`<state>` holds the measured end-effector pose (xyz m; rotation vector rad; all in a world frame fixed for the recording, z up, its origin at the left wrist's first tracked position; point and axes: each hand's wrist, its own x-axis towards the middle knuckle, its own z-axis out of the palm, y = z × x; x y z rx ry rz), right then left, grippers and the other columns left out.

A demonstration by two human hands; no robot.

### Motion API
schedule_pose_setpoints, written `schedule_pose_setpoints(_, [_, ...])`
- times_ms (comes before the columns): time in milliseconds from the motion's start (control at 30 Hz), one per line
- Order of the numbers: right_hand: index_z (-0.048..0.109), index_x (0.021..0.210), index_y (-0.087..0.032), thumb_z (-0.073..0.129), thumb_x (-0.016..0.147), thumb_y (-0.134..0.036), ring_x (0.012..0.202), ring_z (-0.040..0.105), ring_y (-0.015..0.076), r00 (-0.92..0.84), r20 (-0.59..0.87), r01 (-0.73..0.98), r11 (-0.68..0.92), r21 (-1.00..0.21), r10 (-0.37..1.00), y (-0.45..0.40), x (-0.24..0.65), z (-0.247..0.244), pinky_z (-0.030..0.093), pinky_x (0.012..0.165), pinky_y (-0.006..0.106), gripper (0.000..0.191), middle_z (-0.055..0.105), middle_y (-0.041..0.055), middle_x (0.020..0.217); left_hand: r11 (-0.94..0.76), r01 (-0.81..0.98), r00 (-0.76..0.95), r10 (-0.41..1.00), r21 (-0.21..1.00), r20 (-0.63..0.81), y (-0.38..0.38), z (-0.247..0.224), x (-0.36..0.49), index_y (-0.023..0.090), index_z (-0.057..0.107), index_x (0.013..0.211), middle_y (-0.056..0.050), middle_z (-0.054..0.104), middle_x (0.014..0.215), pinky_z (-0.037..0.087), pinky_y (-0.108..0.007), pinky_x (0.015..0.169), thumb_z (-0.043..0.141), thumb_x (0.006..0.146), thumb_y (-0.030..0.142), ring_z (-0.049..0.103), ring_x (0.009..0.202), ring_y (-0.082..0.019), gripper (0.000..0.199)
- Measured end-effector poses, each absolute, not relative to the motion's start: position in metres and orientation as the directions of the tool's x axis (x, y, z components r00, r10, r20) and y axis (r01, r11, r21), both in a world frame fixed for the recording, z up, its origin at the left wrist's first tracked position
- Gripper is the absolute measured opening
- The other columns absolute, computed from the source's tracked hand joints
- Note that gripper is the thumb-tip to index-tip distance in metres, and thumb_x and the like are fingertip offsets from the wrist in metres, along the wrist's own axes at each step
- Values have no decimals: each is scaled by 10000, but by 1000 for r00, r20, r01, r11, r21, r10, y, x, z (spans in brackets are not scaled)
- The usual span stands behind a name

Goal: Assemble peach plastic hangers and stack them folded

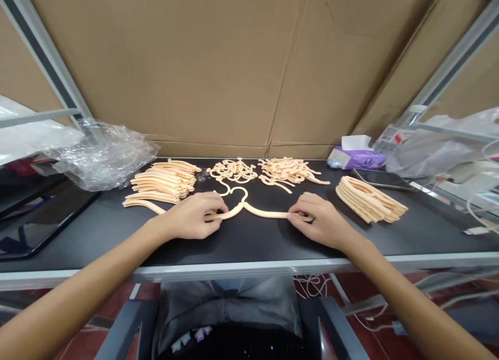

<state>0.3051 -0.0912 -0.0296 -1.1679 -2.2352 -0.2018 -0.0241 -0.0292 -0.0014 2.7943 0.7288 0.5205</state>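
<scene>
- Hanger (255, 210) lies flat on table (249, 240), mid-front, hook pointing away from the person.
- Left hand (193, 215) pinches hanger's left arm.
- Right hand (322, 220) pinches hanger's right end.
- Left of hanger: arm stack (163, 183) (loose fan).
- Behind hanger: hook piles (234, 170).
- Right of hanger: finished stack (368, 198), phone (380, 179), tissues (356, 154).

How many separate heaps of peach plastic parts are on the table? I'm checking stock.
4: far-left stack, two loose heaps behind the hanger, right stack. Single pieces may hide.
</scene>
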Motion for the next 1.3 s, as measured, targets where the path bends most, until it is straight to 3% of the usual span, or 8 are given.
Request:
schedule_pose_setpoints(167, [665, 775, -203, 573, 922, -264, 621, 536, 164, -456, 557, 742, 642, -192, 694, -95, 300, -25, 430, 619, 314, 184, 571, 16, 642, -849, 436, 813, 514, 297, 275, -29, -2, -24, 172, 696, 982, -29, 656, 889, 452, -238, 656, 559, 824, 177, 597, 751, -141, 209])
schedule_pose_setpoints(300, [681, 784, -201, 591, 917, -315, 600, 541, 169, -424, 602, 785, 606, -128, 677, -94, 302, -26, 418, 623, 324, 197, 564, 12, 608, -848, 441, 806, 518, 293, 287, -29, -2, -24, 175, 706, 1009, -29, 655, 861, 440, -244, 637, 574, 877, 258, 592, 724, -136, 205])
schedule_pose_setpoints(467, [667, 653, -207, 541, 936, -394, 475, 506, 147, -200, 715, 904, 407, -128, 670, -95, 307, -33, 371, 545, 298, 362, 539, 6, 486, -843, 456, 790, 531, 284, 307, -29, -4, -21, 179, 715, 1041, -33, 656, 852, 437, -248, 627, 565, 928, 378, 584, 687, -128, 273])
schedule_pose_setpoints(567, [704, 664, -211, 534, 936, -465, 391, 496, 140, -142, 669, 958, 270, -91, 730, -97, 307, -37, 292, 484, 293, 409, 531, -10, 411, -832, 482, 774, 552, 276, 310, -29, -7, -19, 169, 708, 1081, -42, 661, 882, 430, -244, 604, 559, 937, 430, 572, 668, -126, 333])
schedule_pose_setpoints(667, [711, 672, -220, 528, 935, -490, 426, 565, 162, -173, 607, 972, 234, -21, 776, -98, 305, -37, 267, 485, 294, 419, 596, 4, 448, -831, 486, 776, 553, 272, 304, -28, -10, -18, 166, 708, 1127, -52, 664, 936, 441, -243, 621, 554, 947, 424, 576, 681, -125, 350])
schedule_pose_setpoints(933, [672, 691, -204, 523, 967, -432, 557, 596, 145, -286, 555, 913, 398, -90, 781, -99, 302, -31, 371, 549, 277, 387, 655, 22, 611, -854, 420, 816, 503, 306, 285, -27, -8, -20, 197, 745, 1035, -61, 652, 996, 474, -247, 727, 492, 992, 327, 628, 824, -150, 287])
schedule_pose_setpoints(1133, [724, 869, -196, 571, 954, -384, 815, 655, 201, -365, 546, 862, 495, -107, 754, -98, 302, -32, 511, 718, 320, 257, 696, 82, 881, -855, 435, 825, 504, 283, 257, -27, -8, -20, 205, 732, 1083, -64, 649, 1026, 478, -259, 764, 474, 1001, 328, 635, 880, -167, 297])
schedule_pose_setpoints(1300, [730, 1005, -196, 682, 893, -392, 857, 652, 202, -449, 528, 747, 627, -220, 721, -98, 302, -32, 557, 763, 347, 231, 679, 91, 952, -852, 440, 821, 510, 284, 256, -27, -10, -18, 199, 726, 1097, -63, 652, 1045, 475, -252, 750, 473, 1002, 327, 633, 870, -160, 299])
